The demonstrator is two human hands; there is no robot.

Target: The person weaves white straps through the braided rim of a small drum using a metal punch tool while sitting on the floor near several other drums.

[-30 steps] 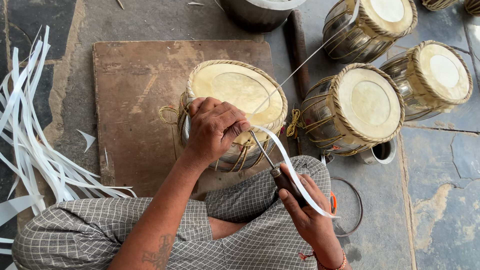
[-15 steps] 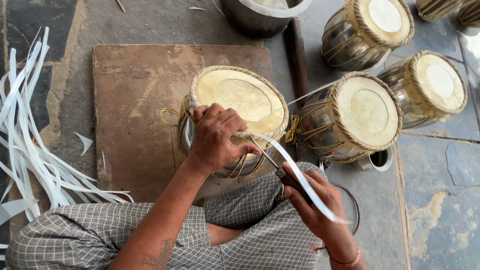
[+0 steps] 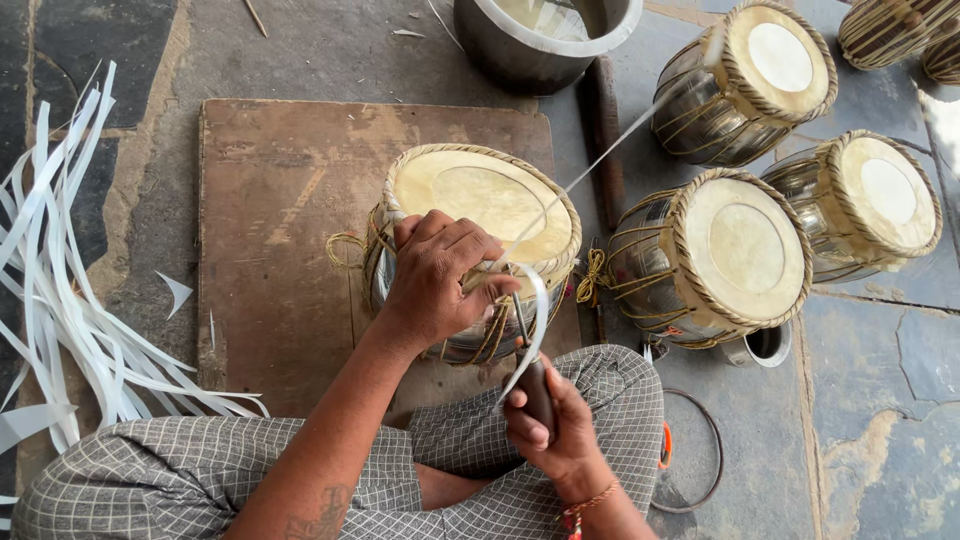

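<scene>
**Tool drawn in close to the drum's rim**

Since the earlier frames the right hand (image 3: pixel 560 425) had come up from beside the knee toward the drum (image 3: pixel 480 245), so that the tool (image 3: pixel 532 370) stood nearly upright, its metal tip just under the left hand (image 3: pixel 435 280) at the near edge of the drum. The white strip (image 3: pixel 530 330), which had trailed out in a long arc to the right, now hung in a short loop between the two hands.

The left hand lay curled over the near rim of the drum, fingers bent and pressing down on the lacing, pinching the strip where it crossed the drumhead. From that hand a thin length of strip ran taut up and away to the right, past the other drums. The right hand was closed in a fist around the dark handle of the tool, just below the left hand and above the checked cloth (image 3: pixel 300 470) on the person's lap.

The drum sat on a worn wooden board (image 3: pixel 280 230) lying on the stone floor. Well beyond the left hand lay a heap of loose white strips (image 3: pixel 70 300). To the right of both hands lay three finished drums (image 3: pixel 730 255), and a metal pot (image 3: pixel 545 35) stood beyond the board.
</scene>
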